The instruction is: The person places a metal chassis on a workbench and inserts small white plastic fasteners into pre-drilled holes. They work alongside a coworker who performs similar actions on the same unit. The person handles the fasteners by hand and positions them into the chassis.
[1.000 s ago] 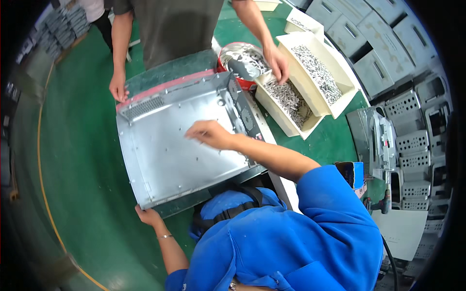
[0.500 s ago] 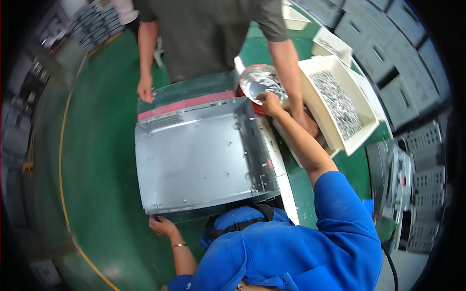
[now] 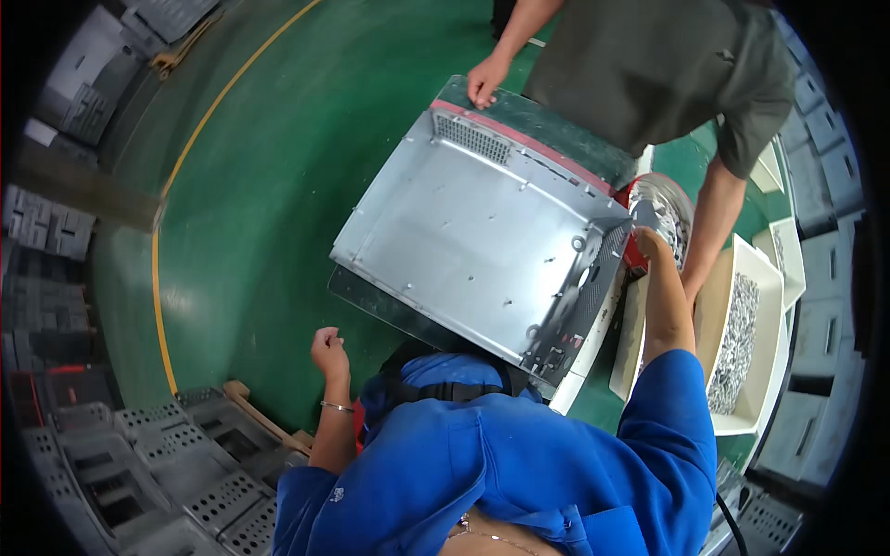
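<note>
A shallow grey metal case, open on top, lies before me with small studs on its floor and round holes along its right wall. To its right stands a red bowl with a pale inside, holding many small silvery parts. At the bowl's near side, my right hand is closed on a grey scoop, whose blade is over the parts. My left hand hangs in the air left of my body, apart from the case. Its fingers are curled, and nothing shows in them.
A co-worker in a dark shirt stands across, one hand by the dark board's far corner, the other arm reaching beside the bowl. Cream bins of small parts stand right. Stacked grey metal parts lie lower left.
My left hand has come away from the case's near left corner. The whole view has turned, and the case now appears slanted and farther right. My right hand stays at the bowl with the scoop.
</note>
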The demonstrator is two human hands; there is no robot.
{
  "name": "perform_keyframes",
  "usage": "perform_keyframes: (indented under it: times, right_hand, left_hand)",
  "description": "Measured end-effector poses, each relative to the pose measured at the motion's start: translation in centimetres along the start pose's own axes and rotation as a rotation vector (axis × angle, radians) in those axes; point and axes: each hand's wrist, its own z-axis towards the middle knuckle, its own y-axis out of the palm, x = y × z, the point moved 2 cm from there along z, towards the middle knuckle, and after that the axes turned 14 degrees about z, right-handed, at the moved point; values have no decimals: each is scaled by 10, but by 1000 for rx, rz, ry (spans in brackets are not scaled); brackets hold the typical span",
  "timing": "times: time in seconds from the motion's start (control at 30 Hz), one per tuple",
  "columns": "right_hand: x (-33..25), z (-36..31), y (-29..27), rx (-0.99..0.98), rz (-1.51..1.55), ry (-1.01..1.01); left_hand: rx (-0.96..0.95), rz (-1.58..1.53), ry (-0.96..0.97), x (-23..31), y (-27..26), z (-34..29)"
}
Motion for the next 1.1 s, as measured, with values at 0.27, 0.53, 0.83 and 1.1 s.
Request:
perform_keyframes:
  times: [0.27,0.53,0.83,1.1]
  right_hand:
    - [17,19,-19,338,-296,-365]
    - [-62,-63,-66,419,842,-146]
    - [-266,-209,37,-269,987,-486]
    - [-309,-301,190,-1199,1034,-44]
  left_hand:
    - [-106,-50,46,15,18,5]
    - [-68,-339,-42,55,6,26]
    - [-178,-609,140,143,-4,-8]
    - [-507,-443,652,166,-15,-47]
